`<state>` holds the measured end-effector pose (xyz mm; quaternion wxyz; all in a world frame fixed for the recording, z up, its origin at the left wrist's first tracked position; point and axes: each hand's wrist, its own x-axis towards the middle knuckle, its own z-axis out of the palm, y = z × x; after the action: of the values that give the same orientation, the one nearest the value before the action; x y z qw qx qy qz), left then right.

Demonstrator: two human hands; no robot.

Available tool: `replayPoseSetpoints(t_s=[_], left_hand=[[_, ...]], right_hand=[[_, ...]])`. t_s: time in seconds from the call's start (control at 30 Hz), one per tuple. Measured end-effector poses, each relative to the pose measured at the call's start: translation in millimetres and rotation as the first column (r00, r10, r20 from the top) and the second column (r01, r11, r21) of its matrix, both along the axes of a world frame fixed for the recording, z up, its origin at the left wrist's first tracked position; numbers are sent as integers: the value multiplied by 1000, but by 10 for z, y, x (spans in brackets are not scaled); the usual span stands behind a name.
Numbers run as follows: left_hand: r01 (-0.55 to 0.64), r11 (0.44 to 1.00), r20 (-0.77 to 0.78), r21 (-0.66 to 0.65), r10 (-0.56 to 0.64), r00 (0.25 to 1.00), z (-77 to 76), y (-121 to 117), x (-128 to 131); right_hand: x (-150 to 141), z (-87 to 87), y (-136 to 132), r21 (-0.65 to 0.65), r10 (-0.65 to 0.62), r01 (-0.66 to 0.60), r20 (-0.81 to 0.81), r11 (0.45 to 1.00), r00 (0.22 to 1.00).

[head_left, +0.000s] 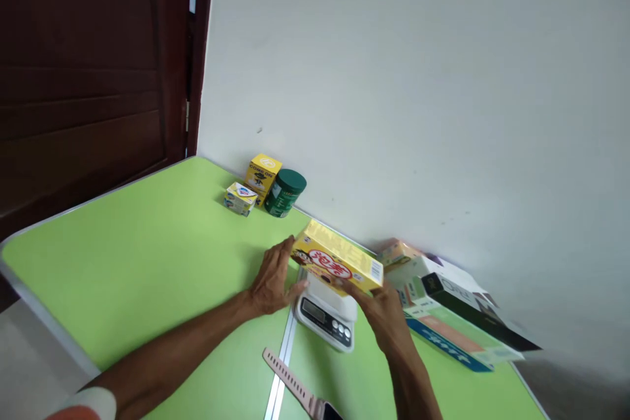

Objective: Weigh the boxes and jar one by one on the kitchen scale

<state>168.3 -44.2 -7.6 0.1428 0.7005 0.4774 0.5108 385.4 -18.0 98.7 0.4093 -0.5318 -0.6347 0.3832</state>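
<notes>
A yellow carton (339, 259) with red and white lettering is held over a small white digital kitchen scale (325, 323); whether it rests on the weighing plate I cannot tell. At the carton's left end is my left hand (275, 281), its fingers against the side and its thumb pointing toward the scale. My right hand (381, 308) grips the right end, thumb on the front face and the other fingers largely hidden behind. In front of the scale lies a watch with a pink strap (293, 382), cut off by the bottom edge.
By the wall stand a yellow box (262, 172), a smaller soap box (240, 199) and a green lidded jar (285, 193). Several cartons (453, 315) are piled at the right. A metal seam (280, 367) crosses the green table (147, 262); a dark door (83, 79) is at left.
</notes>
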Motion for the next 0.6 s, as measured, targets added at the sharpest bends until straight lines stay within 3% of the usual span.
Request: replayPoseSetpoints(t_s=[0.1, 0.2, 0.27, 0.37, 0.47, 0.6], left_hand=[[-226, 974, 103, 15, 223, 969, -44, 177, -237], [-474, 879, 232, -56, 473, 850, -96, 386, -573], [-555, 825, 304, -107, 559, 772, -143, 523, -792], [-547, 821, 353, -161, 566, 745, -216, 701, -1018], [-466, 867, 333, -176, 497, 801, -269, 815, -1102], [-400, 901, 275, -168, 433, 858, -299, 852, -1118]], right_hand=[[-394, -22, 314, 65, 41, -41, -2, 997, 999], [-769, -195, 686, 80, 85, -84, -9, 993, 996], [-959, -358, 895, 62, 99, -97, -29, 993, 995], [-1134, -591, 1112, 26, 106, -104, -78, 994, 991], [-1217, -748, 1242, 17, 121, -120, -114, 993, 986], [-1268, -823, 1377, 23, 145, -143, -132, 989, 981]])
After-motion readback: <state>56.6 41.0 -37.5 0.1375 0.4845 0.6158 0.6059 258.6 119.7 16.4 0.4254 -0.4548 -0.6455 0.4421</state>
